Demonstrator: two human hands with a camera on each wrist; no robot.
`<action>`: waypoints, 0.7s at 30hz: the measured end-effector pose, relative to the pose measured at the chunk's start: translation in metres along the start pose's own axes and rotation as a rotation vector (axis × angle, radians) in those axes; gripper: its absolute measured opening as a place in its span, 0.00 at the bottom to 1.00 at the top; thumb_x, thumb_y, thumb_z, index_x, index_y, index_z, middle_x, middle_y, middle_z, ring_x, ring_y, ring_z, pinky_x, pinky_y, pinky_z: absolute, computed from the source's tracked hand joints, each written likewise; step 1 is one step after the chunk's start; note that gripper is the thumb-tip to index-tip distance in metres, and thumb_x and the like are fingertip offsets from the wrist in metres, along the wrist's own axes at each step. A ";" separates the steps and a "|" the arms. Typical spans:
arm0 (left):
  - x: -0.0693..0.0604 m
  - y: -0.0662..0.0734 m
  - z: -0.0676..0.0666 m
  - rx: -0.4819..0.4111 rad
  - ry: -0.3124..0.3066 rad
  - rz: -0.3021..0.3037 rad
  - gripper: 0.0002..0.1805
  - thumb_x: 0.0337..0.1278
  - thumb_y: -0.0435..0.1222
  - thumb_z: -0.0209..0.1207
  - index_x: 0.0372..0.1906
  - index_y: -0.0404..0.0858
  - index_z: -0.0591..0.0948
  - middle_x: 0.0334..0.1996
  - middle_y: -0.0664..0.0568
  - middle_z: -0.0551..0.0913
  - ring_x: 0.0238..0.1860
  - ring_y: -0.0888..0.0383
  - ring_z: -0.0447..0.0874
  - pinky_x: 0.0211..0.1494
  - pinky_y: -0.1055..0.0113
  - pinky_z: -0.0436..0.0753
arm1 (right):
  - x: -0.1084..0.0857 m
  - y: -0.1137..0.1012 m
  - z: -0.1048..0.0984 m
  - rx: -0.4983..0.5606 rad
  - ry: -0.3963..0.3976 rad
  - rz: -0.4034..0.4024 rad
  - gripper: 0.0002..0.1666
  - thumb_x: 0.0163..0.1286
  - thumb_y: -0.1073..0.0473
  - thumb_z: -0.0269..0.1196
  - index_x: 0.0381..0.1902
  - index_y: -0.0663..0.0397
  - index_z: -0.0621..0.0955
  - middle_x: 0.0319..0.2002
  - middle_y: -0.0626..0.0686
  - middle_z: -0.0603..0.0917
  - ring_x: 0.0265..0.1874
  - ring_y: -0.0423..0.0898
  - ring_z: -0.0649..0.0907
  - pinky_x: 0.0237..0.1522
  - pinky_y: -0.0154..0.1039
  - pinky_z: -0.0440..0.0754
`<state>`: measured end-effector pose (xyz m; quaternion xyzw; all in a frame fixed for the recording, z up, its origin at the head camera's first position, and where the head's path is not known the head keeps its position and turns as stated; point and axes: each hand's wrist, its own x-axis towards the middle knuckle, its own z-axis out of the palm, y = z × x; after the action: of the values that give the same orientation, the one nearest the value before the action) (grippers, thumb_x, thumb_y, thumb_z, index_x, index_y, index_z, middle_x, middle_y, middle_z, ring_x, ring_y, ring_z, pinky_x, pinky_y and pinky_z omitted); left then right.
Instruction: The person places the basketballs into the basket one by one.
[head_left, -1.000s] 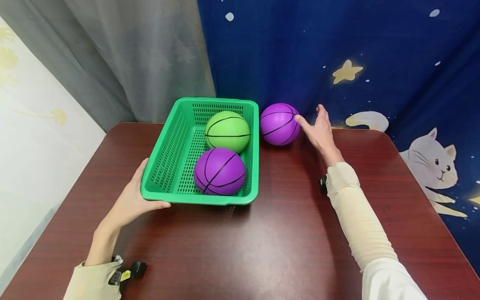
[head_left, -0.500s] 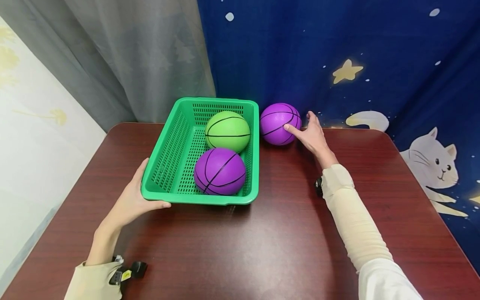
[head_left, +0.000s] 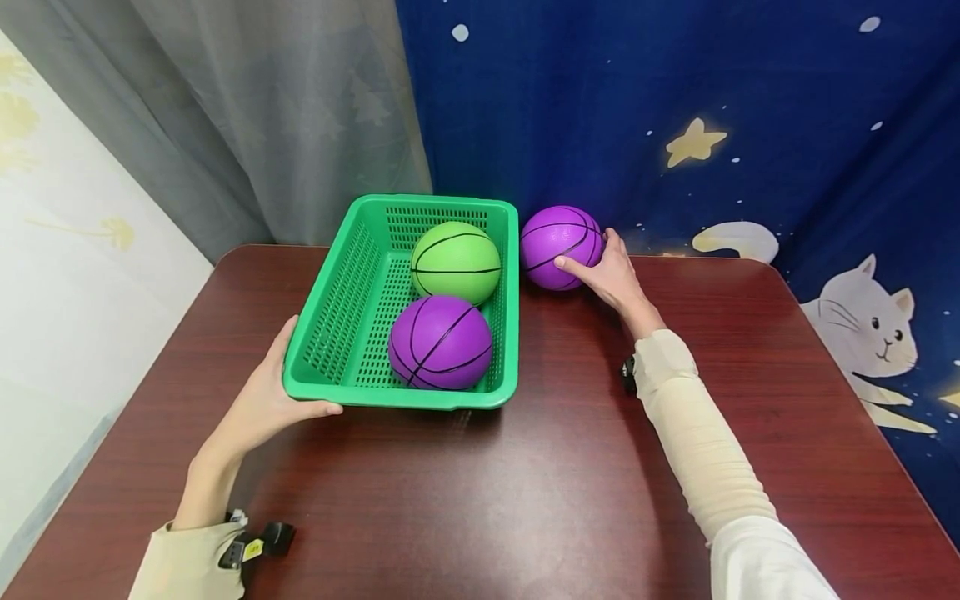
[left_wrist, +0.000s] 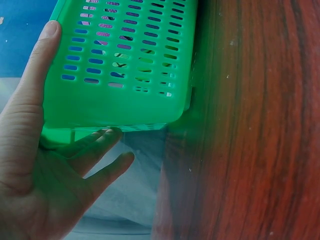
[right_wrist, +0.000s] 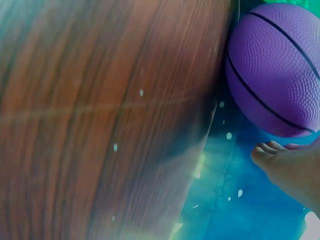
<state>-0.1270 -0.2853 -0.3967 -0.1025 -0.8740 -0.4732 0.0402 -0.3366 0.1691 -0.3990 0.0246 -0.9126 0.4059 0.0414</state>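
A green plastic basket stands on the table, holding a green ball and a purple ball, both with black basketball lines. My left hand grips its near left corner, thumb along the front rim and fingers on the left side; the left wrist view shows that thumb on the basket's wall. A second purple basketball sits on the table just right of the basket. Around its right side lies my right hand, thumb in front of the ball, fingers extended by its far right side. Contact there is hard to tell.
The dark wooden table ends at a blue star-patterned curtain behind the ball. A grey curtain hangs behind the basket. A white wall is at the left.
My right hand has moved left toward the purple ball outside the basket, its thumb now farther across the front. My left hand and the basket have stayed put.
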 end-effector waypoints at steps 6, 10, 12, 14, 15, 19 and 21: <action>-0.001 0.015 0.000 -0.025 -0.013 0.013 0.65 0.29 0.29 0.76 0.74 0.44 0.45 0.65 0.44 0.63 0.58 0.53 0.65 0.51 0.81 0.64 | 0.000 -0.005 0.010 0.034 0.016 0.019 0.75 0.42 0.27 0.67 0.72 0.60 0.41 0.70 0.60 0.50 0.66 0.56 0.57 0.64 0.53 0.56; 0.000 0.003 -0.001 0.022 -0.009 -0.014 0.68 0.29 0.30 0.76 0.74 0.48 0.42 0.67 0.47 0.59 0.60 0.53 0.63 0.51 0.82 0.61 | 0.000 -0.008 0.014 0.033 0.024 0.018 0.74 0.42 0.27 0.67 0.72 0.60 0.42 0.70 0.59 0.50 0.65 0.56 0.60 0.63 0.52 0.58; 0.000 -0.002 -0.001 0.034 -0.007 -0.022 0.68 0.28 0.31 0.77 0.74 0.51 0.42 0.68 0.49 0.58 0.60 0.54 0.62 0.51 0.82 0.61 | 0.000 -0.008 0.015 0.038 0.030 0.016 0.74 0.41 0.28 0.68 0.72 0.60 0.43 0.70 0.59 0.50 0.65 0.56 0.60 0.63 0.52 0.59; 0.001 -0.005 -0.001 0.036 -0.006 -0.024 0.69 0.28 0.32 0.77 0.74 0.53 0.41 0.68 0.50 0.57 0.61 0.54 0.62 0.51 0.82 0.60 | 0.001 -0.009 0.017 0.044 0.036 0.017 0.75 0.41 0.27 0.68 0.72 0.59 0.42 0.70 0.58 0.49 0.65 0.56 0.59 0.63 0.52 0.59; 0.001 -0.006 -0.001 0.038 -0.004 -0.026 0.69 0.27 0.32 0.77 0.74 0.54 0.41 0.68 0.51 0.57 0.61 0.54 0.62 0.51 0.81 0.60 | 0.001 -0.008 0.018 0.046 0.039 0.019 0.76 0.40 0.27 0.68 0.72 0.59 0.42 0.70 0.58 0.48 0.65 0.55 0.59 0.63 0.52 0.59; 0.001 -0.006 -0.001 0.048 0.000 -0.027 0.69 0.27 0.33 0.78 0.74 0.53 0.41 0.68 0.52 0.57 0.61 0.55 0.62 0.51 0.81 0.61 | 0.002 -0.009 0.021 0.055 0.055 0.033 0.76 0.39 0.27 0.68 0.72 0.58 0.42 0.71 0.57 0.48 0.65 0.55 0.60 0.63 0.50 0.59; 0.001 -0.006 -0.001 0.054 0.001 -0.026 0.69 0.26 0.33 0.78 0.74 0.52 0.42 0.68 0.51 0.58 0.61 0.55 0.62 0.51 0.80 0.60 | 0.001 -0.010 0.023 0.070 0.064 0.038 0.76 0.40 0.28 0.69 0.72 0.58 0.41 0.70 0.58 0.48 0.65 0.55 0.60 0.63 0.50 0.59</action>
<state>-0.1288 -0.2896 -0.4006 -0.0900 -0.8876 -0.4502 0.0371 -0.3382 0.1454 -0.4066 -0.0042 -0.8963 0.4390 0.0622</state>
